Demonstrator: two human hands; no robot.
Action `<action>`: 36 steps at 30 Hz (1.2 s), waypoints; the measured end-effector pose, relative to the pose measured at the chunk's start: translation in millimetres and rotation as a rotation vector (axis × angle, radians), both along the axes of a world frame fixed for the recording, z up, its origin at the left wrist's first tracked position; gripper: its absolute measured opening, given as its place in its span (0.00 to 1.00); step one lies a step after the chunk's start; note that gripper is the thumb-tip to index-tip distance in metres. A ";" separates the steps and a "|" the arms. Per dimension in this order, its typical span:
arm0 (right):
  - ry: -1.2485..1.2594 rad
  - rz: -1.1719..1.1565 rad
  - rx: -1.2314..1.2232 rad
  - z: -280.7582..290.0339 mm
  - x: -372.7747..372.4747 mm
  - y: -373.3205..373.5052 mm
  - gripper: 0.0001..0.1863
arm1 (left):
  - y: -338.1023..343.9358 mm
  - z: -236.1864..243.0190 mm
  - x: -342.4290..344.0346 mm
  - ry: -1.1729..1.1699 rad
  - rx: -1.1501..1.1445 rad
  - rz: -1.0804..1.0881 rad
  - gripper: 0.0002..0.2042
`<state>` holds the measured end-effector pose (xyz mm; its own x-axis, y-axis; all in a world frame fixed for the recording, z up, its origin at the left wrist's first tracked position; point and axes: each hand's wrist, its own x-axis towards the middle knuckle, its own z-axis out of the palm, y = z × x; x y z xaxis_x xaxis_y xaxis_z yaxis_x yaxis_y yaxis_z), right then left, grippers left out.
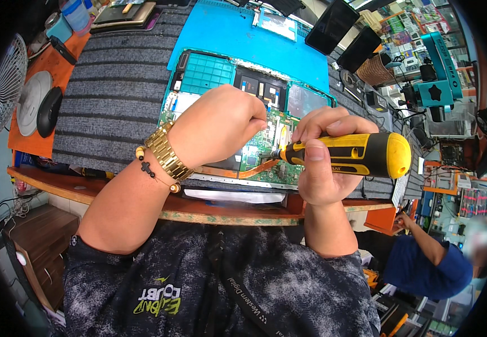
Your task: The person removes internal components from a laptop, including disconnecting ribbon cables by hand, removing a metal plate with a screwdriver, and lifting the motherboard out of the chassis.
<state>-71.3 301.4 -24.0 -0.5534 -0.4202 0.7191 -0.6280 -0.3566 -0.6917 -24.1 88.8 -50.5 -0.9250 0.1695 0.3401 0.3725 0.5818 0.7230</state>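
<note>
My right hand [333,168] grips a yellow-and-black screwdriver [361,155], its handle pointing right and its shaft reaching left over the green circuit board [280,121] of an opened laptop [205,73]. The tip comes down near a copper heat pipe [260,168]; whether it touches a screw I cannot tell. Above the board, left of the screwdriver, my left hand [221,124] is closed with fingers curled together. Anything between those fingertips is hidden. A gold watch and a beaded bracelet are on the left wrist.
The laptop lies partly on a blue mat [198,33] over grey ribbed cloth [114,95]. Farther back are dark screens [332,25] and a teal microscope [437,84]. At left stand a fan [4,84] and a black mouse [48,109]. Another person [429,264] is at right.
</note>
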 end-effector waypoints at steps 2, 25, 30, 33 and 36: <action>-0.018 -0.005 -0.001 0.5 0.4 -0.1 0.26 | -0.1 -0.4 -0.2 0.007 -0.003 -0.004 0.09; -0.312 -0.147 -0.349 21.9 -26.0 39.2 0.14 | 5.0 19.8 4.3 -0.333 0.430 -0.249 0.11; -0.247 -0.225 -0.305 23.7 -22.2 39.9 0.15 | 2.2 16.0 2.9 -0.337 0.290 -0.181 0.10; -0.208 -0.170 -0.209 22.3 -10.0 40.7 0.18 | 4.5 10.2 1.3 -0.274 0.265 -0.110 0.10; -0.165 -0.167 -0.098 16.3 6.1 38.4 0.23 | 5.8 5.5 1.5 -0.164 0.199 -0.059 0.10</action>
<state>-65.1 339.8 -7.8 -0.7223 -0.2460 0.6463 -0.5657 -0.3275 -0.7568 -22.6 94.6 -45.1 -0.9611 0.1696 0.2181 0.2696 0.4027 0.8747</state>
